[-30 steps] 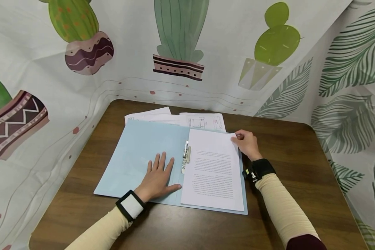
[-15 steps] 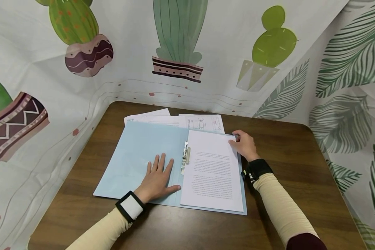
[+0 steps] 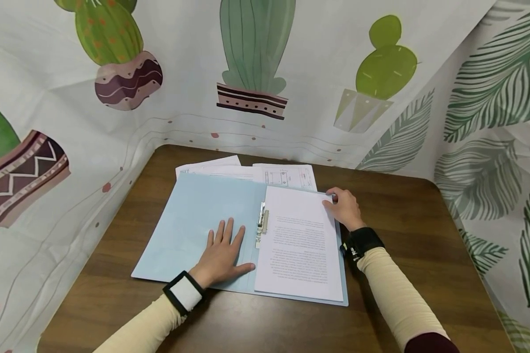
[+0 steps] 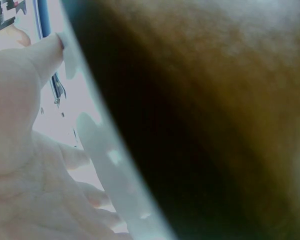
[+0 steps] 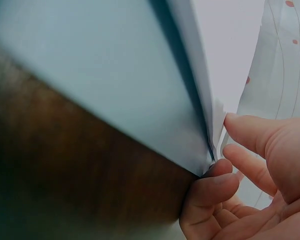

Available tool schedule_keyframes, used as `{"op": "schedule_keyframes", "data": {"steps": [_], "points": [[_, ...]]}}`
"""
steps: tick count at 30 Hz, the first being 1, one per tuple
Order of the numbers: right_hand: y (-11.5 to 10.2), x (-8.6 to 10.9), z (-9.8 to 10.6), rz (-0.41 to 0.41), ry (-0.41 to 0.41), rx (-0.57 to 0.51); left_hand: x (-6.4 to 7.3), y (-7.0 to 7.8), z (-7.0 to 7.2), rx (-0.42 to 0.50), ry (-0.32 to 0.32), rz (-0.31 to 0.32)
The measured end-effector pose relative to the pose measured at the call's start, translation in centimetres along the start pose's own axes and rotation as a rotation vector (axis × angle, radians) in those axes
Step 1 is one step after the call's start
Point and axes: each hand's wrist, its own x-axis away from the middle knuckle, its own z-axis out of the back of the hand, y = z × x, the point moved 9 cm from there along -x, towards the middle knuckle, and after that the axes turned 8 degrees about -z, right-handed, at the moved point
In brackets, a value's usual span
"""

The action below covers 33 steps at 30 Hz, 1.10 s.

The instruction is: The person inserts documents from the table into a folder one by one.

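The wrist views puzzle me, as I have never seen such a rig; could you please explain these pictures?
There is no machine: a person works with bare hands. The head view comes from a camera on the head, the wrist views from one on each wrist. On the table lies an open blue folder with a metal clip and printed sheets; more papers show beyond its far edge. The left hand rests, fingers spread, on the folder's left side; the right hand holds the sheets' far right corner.
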Motion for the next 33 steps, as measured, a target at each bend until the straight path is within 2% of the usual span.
{"op": "schedule_keyframes", "data": {"steps": [10,15,18,25,33], "points": [[0.3,-0.1,0.1,-0.006,-0.028,-0.013,0.0,0.2,0.0,-0.001,0.005,-0.004],[0.3,-0.1,0.7,0.023,-0.024,-0.021,0.1,0.4,-0.1,0.001,0.004,-0.005],[0.4,-0.1,1.6,0.045,-0.002,-0.025,0.3,0.4,-0.2,0.001,0.003,-0.004],[0.9,-0.9,4.0,0.039,0.047,-0.055,0.8,0.7,-0.1,0.013,0.008,-0.003],[-0.4,-2.6,6.8,0.034,0.043,-0.073,1.0,1.0,0.1,0.020,0.022,-0.010]]}}
